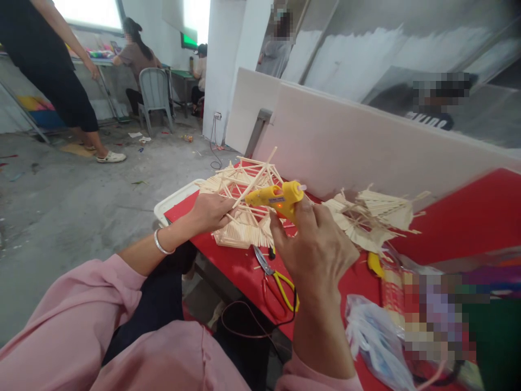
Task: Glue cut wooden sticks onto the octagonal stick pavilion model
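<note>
My right hand (315,244) is closed around a yellow hot glue gun (277,200), with a clear glue stick poking out of its back end. The gun's nozzle points left, towards the fingers of my left hand (211,212). That hand pinches a thin pale wooden stick (253,183) slanting up to the right. Behind and below lies a framework of wooden sticks (240,234), partly hidden by the gun and my hands. Scissors (266,264) with red and yellow handles rest on the red table (232,266) below the framework.
More stick pieces (374,209) lie at the right against a white board (345,136). A clear plastic bag (374,336) sits at the lower right. A cord (248,335) loops over the table's front edge. Other people are at the back, near a grey chair (154,89).
</note>
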